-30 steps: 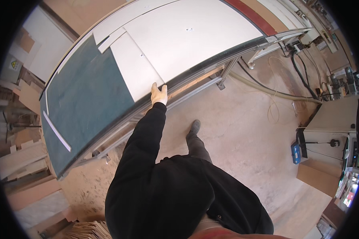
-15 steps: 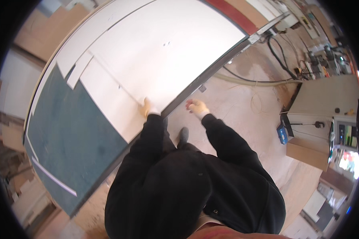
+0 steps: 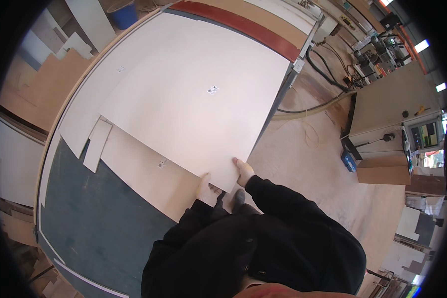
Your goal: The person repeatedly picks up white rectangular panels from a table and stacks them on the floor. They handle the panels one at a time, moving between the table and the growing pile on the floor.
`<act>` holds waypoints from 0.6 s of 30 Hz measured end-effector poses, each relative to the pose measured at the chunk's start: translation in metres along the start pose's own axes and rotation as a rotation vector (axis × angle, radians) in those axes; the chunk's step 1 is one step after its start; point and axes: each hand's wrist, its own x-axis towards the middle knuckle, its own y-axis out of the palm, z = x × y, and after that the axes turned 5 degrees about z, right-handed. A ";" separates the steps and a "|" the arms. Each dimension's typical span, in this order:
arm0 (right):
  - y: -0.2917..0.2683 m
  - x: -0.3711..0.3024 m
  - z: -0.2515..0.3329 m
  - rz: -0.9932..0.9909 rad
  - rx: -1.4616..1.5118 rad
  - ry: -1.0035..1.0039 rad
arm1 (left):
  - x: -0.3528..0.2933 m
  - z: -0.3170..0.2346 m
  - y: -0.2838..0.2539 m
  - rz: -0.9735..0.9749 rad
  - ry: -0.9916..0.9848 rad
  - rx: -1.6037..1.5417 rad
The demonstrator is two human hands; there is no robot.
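Note:
A large white panel (image 3: pixel 184 114) with a small printed label lies across the worktable, its near corner reaching past the table's edge toward me. My left hand (image 3: pixel 204 188) grips that corner from the left side, thumb on top and fingertips showing below the edge. On the corner's right edge, my right hand (image 3: pixel 243 172) is closed with its thumb on top; its other fingers are hidden underneath. Partly covered by this panel is a second white panel (image 3: pixel 134 154), which also bears a label. A narrow white strip (image 3: pixel 99 144) lies to the left of it.
The dark green table bed (image 3: pixel 99 213) shows at the left. A red strip (image 3: pixel 238 27) crosses the far end. On the right stand a grey cabinet (image 3: pixel 392 104) with a screen (image 3: pixel 426 134), a cardboard box (image 3: pixel 382 171) and a blue box (image 3: pixel 349 161). Hoses (image 3: pixel 328 103) cross the floor.
My right hand has come from open air onto the panel's right edge, and my left hand has taken its left edge. The top panel's near corner now juts toward me, uncovering the second panel.

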 end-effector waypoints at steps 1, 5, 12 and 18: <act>0.004 -0.004 0.001 -0.017 -0.010 -0.042 | -0.002 -0.009 -0.001 0.037 0.029 0.025; 0.011 -0.040 0.005 -0.021 -0.108 -0.217 | 0.010 -0.084 -0.021 0.119 0.360 -0.022; -0.034 -0.173 0.058 -0.268 -0.345 -0.377 | 0.024 -0.209 -0.114 0.922 0.413 -0.058; -0.088 -0.322 0.082 -0.219 -0.392 -0.448 | -0.048 -0.172 -0.167 0.041 0.822 0.237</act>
